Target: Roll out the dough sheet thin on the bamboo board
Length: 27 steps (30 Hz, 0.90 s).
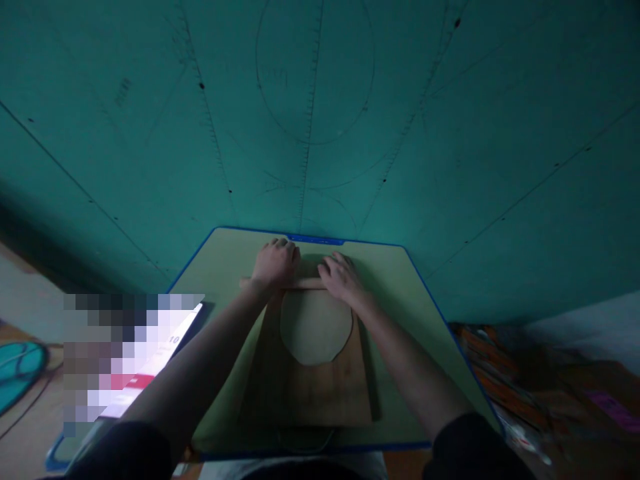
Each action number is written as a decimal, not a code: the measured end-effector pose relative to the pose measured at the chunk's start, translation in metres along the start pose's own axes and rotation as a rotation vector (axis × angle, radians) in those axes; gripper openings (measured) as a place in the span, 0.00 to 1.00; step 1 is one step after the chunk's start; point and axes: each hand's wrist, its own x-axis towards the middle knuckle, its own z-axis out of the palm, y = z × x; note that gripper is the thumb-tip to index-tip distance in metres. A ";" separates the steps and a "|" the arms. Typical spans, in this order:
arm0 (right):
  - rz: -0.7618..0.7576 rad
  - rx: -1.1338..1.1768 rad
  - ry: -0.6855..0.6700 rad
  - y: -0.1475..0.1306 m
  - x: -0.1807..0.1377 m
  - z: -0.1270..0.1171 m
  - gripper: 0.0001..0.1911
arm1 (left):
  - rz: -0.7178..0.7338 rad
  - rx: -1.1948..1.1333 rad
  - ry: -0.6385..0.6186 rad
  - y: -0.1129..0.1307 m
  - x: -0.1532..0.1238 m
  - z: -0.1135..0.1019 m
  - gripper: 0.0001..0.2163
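Note:
A pale wooden rolling pin [309, 284] lies crosswise over the far part of a flat, roughly round sheet of dough [316, 327]. The dough rests on a brown wooden board [313, 400]. My left hand [276, 261] is closed over the pin left of its middle, and a short end of the pin sticks out beyond it. On the right, my right hand [341, 275] bends its fingers over the other part of the pin, whose end it hides. Both forearms reach forward along either side of the board.
The board stands on a small pale table [400, 300] with a blue rim, against a green wall [310, 167] marked with lines. A lit screen [165, 347], partly blurred out, is at the left. Boxes and clutter [520, 393] lie on the right, below the table.

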 end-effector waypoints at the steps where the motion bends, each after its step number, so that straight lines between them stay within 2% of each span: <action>1: -0.024 -0.002 0.005 -0.001 -0.008 0.000 0.22 | -0.002 -0.001 -0.007 0.002 -0.008 -0.001 0.17; 7: -0.222 -0.001 0.048 -0.001 -0.074 0.001 0.28 | -0.061 0.005 -0.070 0.014 -0.067 -0.007 0.21; 11: -0.252 0.022 0.016 0.001 -0.085 -0.002 0.30 | -0.037 -0.018 -0.086 0.017 -0.077 -0.007 0.20; 15: -0.168 0.011 0.028 0.001 -0.054 0.001 0.29 | -0.081 -0.026 -0.048 0.012 -0.051 -0.003 0.21; 20: -0.028 0.019 0.057 0.004 -0.003 0.009 0.25 | -0.049 -0.033 -0.005 0.002 -0.006 0.002 0.17; 27: 0.112 0.048 -0.039 0.009 0.042 0.004 0.22 | -0.056 -0.034 0.009 -0.008 0.029 0.012 0.18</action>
